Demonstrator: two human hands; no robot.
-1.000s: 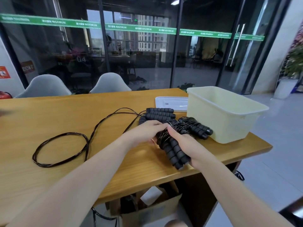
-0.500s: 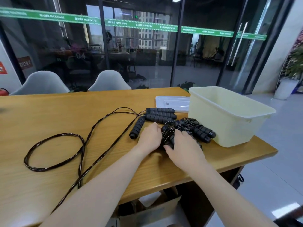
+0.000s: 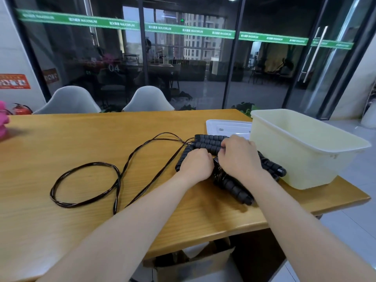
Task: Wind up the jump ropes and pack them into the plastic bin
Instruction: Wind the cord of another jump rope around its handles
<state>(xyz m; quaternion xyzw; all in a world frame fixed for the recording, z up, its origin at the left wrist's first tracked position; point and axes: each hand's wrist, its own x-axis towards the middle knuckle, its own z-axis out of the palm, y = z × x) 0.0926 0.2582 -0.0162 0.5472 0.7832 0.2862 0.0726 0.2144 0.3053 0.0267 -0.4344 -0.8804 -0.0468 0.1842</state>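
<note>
A wound black jump rope bundle (image 3: 234, 186) with ribbed foam handles lies on the wooden table (image 3: 61, 143), close to the cream plastic bin (image 3: 305, 155). My left hand (image 3: 195, 165) is curled against the bundle's left side, beside a loose handle (image 3: 182, 157). My right hand (image 3: 238, 157) lies over the bundle, its fingertips curled on the near end of a pair of handles (image 3: 207, 141). From those handles an unwound cord (image 3: 85, 184) trails left in a big loop. Another handle (image 3: 272, 168) sticks out by the bin wall.
A clear lid (image 3: 227, 127) lies flat behind the handles, left of the bin. Two grey chairs (image 3: 146, 98) stand at the table's far side before a glass wall. A pink object (image 3: 3, 121) sits at the far left edge. A cardboard box (image 3: 193, 263) is under the table.
The wound bundle, held up a second ago, now lies on the table. Both hands have moved forward over it, and my right fingers have reached the pair of handles behind it.
</note>
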